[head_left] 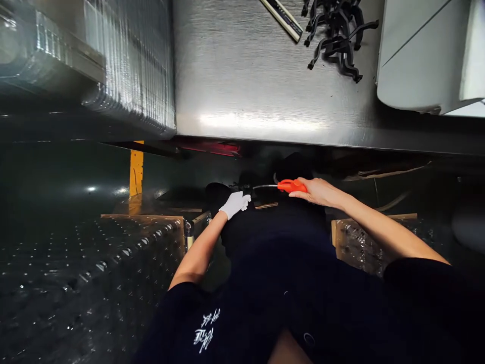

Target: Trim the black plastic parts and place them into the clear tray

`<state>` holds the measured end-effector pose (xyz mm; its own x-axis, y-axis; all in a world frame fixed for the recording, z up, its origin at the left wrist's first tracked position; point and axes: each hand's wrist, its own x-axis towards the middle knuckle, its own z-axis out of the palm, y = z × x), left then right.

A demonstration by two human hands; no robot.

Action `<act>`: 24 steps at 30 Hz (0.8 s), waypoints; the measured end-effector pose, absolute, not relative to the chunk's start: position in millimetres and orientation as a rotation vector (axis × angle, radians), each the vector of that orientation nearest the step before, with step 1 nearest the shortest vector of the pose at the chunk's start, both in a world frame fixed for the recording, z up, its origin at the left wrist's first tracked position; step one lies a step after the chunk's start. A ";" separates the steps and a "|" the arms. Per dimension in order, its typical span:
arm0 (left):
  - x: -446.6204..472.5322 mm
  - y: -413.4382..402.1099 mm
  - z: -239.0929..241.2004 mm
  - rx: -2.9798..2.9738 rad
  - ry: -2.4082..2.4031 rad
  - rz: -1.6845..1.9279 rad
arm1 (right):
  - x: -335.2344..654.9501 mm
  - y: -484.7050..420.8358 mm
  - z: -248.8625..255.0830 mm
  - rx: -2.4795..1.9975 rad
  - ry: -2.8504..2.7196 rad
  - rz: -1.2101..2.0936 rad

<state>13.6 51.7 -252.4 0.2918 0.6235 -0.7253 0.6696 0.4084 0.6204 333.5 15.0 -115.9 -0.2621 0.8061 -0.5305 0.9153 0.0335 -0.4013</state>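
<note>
My left hand (pixel 234 204), in a white glove, is closed with fingers curled at a small dark part (pixel 245 189) below the table edge. That part's shape is hard to make out against the dark background. My right hand (pixel 318 192), bare, is wrapped round the orange handle of a tool (pixel 290 186). From the handle a thin, slightly bent metal shaft points left, its tip close to the dark part. Whether tip and part touch, I cannot tell. On the metal table lie several black plastic clips (pixel 337 38) in a tangled heap.
The brushed metal table (pixel 242 86) has its front edge just beyond my hands. A slim cream-and-black strip (pixel 284 20) lies on it. Stacked clear plastic trays (pixel 132 65) stand left, a grey container (pixel 417 60) right. Bubble-wrapped boxes (pixel 94 258) flank me; a yellow post (pixel 136 169) rises behind.
</note>
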 end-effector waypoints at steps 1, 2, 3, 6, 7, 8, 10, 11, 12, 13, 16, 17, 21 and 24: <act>11.4 52.1 -256.5 1.301 1.388 -0.077 | 330.3 18.4 -115.6 1.795 2.143 -1.045; 9.2 52.4 -260.2 1.340 1.388 -0.102 | 327.7 21.3 -115.5 1.796 2.141 -1.049; 6.9 52.5 -263.4 1.380 1.388 -0.119 | 325.7 23.8 -115.5 1.797 2.133 -1.053; -0.1 51.0 -269.4 1.495 1.383 -0.128 | 324.3 29.3 -116.1 1.755 2.112 -1.097; -2.3 50.0 -270.1 1.526 1.378 -0.122 | 325.5 30.7 -116.3 1.742 2.098 -1.107; -4.5 48.7 -270.3 1.552 1.370 -0.114 | 327.5 32.2 -116.6 1.730 2.079 -1.113; -8.2 46.0 -269.7 1.586 1.347 -0.099 | 333.3 35.0 -117.4 1.721 2.034 -1.128; -9.6 44.7 -269.2 1.593 1.333 -0.092 | 336.6 36.4 -117.9 1.727 2.008 -1.140; -10.6 43.4 -268.8 1.596 1.319 -0.084 | 339.8 37.6 -118.3 1.734 1.986 -1.154; -11.0 42.3 -268.5 1.596 1.303 -0.073 | 342.6 38.5 -118.4 1.735 1.967 -1.176; -10.1 40.2 -268.9 1.583 1.274 -0.041 | 347.3 39.0 -116.8 1.715 1.909 -1.302; -9.2 40.0 -269.3 1.577 1.276 -0.031 | 347.6 38.4 -115.5 1.722 1.889 -1.343; -5.5 39.3 -270.9 1.535 1.331 -0.021 | 343.4 34.2 -110.1 1.715 1.913 -1.409; -3.9 38.3 -270.8 1.459 1.367 -0.036 | 335.6 31.8 -108.2 1.698 1.993 -1.264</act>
<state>-3.9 38.3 -270.8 0.3382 0.6894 -0.6406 0.7225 0.2460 0.6461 335.6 31.8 -108.2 -0.2996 0.6889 -0.6600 0.8906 -0.0462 -0.4525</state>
